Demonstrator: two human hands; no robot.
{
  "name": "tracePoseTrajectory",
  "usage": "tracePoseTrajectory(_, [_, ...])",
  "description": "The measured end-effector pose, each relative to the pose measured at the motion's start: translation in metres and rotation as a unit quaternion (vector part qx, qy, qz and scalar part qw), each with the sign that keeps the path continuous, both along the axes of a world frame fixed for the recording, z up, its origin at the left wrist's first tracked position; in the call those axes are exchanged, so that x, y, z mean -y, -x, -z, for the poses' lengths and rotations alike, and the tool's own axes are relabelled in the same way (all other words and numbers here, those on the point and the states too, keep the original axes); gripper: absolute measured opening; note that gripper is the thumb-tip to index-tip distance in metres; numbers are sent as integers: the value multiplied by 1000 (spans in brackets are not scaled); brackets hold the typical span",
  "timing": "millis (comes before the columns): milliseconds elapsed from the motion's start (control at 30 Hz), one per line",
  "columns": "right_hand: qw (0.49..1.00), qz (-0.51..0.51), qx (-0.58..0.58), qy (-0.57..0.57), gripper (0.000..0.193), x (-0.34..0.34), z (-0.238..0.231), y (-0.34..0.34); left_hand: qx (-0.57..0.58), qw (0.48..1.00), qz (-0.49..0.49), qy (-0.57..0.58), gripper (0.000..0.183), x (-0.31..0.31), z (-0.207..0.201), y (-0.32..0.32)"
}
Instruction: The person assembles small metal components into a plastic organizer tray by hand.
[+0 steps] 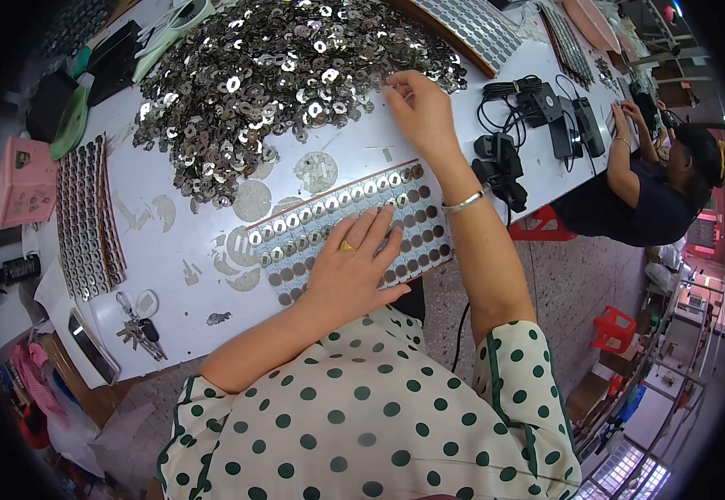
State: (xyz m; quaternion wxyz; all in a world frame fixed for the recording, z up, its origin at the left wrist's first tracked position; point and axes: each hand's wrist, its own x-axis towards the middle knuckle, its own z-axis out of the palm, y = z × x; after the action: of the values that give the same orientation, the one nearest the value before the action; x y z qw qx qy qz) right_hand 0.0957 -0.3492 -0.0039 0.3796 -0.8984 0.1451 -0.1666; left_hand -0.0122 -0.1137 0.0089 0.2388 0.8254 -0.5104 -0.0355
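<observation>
A board with rows of round sockets (292, 271) lies at the table's near edge, in front of my body. Shiny metal discs with slot-like holes (293, 220) fill much of its far rows; dark round spots show in the nearer rows. My left hand (356, 254), a ring on one finger, rests on the board with its fingers stretched and apart. Beyond it, a large heap of loose metal discs (254, 83) spreads over the table. My right hand (421, 112) is at the heap's right edge, thumb and forefinger pinched together; what lies between them is too small to make out.
Filled boards stand at the left (87, 221) and far right (471, 29). Keys (139, 327) and a phone (93, 346) lie at the near left. Black adapters with cables (537, 108) sit right of my right arm. Another person (654, 183) works at the table farther right.
</observation>
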Motion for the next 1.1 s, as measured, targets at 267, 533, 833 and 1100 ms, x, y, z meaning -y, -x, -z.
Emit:
tracePoseTrajectory(267, [984, -161, -50, 64, 28, 7, -7, 11, -5, 1000, -11, 15, 73, -3, 4, -1])
tracePoseTrajectory(533, [994, -77, -48, 66, 27, 4, -34, 55, 6, 1000, -9, 4, 73, -3, 3, 0])
tracePoseTrajectory(833, [987, -148, -44, 49, 24, 0, -20, 57, 5, 1000, -7, 8, 72, -2, 1, 0])
tracePoseTrajectory(1100, [823, -93, -8, -560, 16, -3, -30, 94, 0, 1000, -16, 11, 72, -3, 1, -1])
